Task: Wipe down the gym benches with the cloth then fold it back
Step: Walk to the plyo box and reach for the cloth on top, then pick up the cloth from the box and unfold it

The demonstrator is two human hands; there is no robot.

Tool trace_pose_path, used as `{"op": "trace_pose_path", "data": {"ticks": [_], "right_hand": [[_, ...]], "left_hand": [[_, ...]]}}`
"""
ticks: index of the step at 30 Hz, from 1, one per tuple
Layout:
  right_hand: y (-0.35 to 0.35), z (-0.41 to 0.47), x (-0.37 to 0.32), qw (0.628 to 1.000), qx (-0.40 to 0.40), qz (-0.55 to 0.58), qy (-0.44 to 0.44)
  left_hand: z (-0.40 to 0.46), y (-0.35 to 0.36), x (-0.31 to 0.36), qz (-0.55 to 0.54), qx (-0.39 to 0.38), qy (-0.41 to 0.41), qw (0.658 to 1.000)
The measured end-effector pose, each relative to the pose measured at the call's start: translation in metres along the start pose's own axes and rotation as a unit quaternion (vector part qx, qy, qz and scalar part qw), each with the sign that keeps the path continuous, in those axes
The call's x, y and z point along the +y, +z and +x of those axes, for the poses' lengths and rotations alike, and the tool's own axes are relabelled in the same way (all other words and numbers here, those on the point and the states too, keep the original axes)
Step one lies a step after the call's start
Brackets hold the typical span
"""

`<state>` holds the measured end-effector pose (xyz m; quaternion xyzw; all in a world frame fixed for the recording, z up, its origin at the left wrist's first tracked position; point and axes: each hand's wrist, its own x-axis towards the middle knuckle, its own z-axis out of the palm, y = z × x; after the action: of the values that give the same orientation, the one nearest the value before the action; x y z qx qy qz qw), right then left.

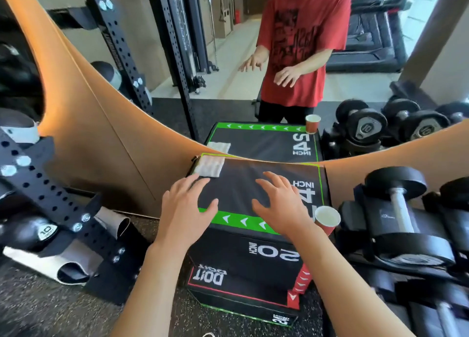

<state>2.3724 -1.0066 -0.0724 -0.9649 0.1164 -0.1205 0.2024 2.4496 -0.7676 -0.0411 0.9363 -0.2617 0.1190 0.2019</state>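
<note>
Cup (327,219) right — cloth (209,166) far-left

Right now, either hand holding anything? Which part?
Nothing held. Left hand and right hand hover open over the black padded box; the folded white cloth lies untouched at its corner.

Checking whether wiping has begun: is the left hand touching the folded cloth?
Cannot tell. In the head view the left hand's fingertips end right at the cloth's near edge; no plain gap or contact shows.

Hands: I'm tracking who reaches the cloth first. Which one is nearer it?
The left hand; its fingertips almost touch the folded white cloth, while the right hand hovers mid-box.
</note>
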Motion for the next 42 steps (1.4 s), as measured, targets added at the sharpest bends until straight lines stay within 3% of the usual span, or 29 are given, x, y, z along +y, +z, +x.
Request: {"op": "trace_pose_path", "data": {"ticks": [11,21,29,42], "right_hand": [[0.057,0.104,-0.065,0.999,0.005,-0.010,0.048],[0.088,0.166,-0.089,0.997,-0.012,-0.035,0.060],[0.108,0.227,-0.072,0.999,-0.012,-0.030,0.034],[0.181,0.311,-0.019,0.995,-0.095,-0.012,0.006]], "left_hand": [[0.106,0.006,-0.113,-0.034,-0.029,0.034,0.998],[0.179,0.026,-0.176,-0.055,-0.033,0.060,0.996],[0.230,0.070,-0.191,-0.042,-0.052,0.067,0.996],[0.272,0.170,-0.210,-0.017,-0.121,0.067,0.990]]}}
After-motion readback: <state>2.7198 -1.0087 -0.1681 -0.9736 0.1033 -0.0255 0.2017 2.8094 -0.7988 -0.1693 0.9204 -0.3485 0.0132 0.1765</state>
